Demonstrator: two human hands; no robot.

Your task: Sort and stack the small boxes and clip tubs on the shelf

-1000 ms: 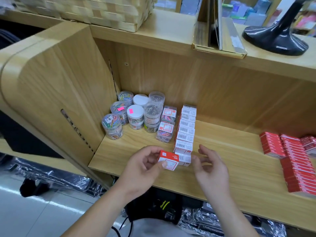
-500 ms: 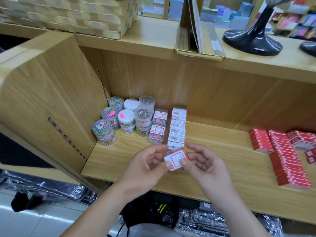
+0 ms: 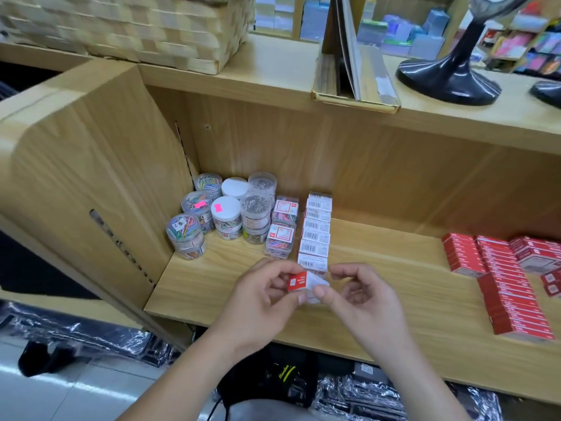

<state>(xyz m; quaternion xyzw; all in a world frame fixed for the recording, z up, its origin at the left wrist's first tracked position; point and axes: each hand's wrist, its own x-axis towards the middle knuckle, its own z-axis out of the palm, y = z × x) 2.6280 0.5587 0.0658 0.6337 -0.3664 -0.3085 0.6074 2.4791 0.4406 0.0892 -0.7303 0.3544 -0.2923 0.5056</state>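
Plainly, from the head view, the step in hand is turning 1 small box (image 3: 299, 282) to the right face before it joins its row. The box is held in the air over the front of the shelf (image 3: 394, 299), near 6 o'clock of the bay. The left hand (image 3: 261, 302) pinches its red end between thumb and fingers. The right hand (image 3: 361, 299) grasps the white end with thumb and forefinger, its other fingers curled. So both hands are closed on the 1 box.

To do it well, I judge the barcode side should end up on top, like the row (image 3: 315, 235) just beyond at 12 o'clock. It should then be set square against the nearest box of that row, edges flush. A light 2-handed hold suits such a small carton; squeezing could dent it.

Around it: at 11 o'clock stand the tubs (image 3: 224, 208) of clips, stacked in a cluster against the side wall. Between them and the row sit 2 clear cases (image 3: 282, 226), touching the row or very nearly. At 3 o'clock, well apart, lie red boxes (image 3: 504, 287) in rows. Up on the counter at 12 o'clock are a basket (image 3: 136, 28) and a black stand (image 3: 449, 80).

Nothing blocks the path forward. The risk I see is nudging the row askew, or knocking the clear cases beside it.
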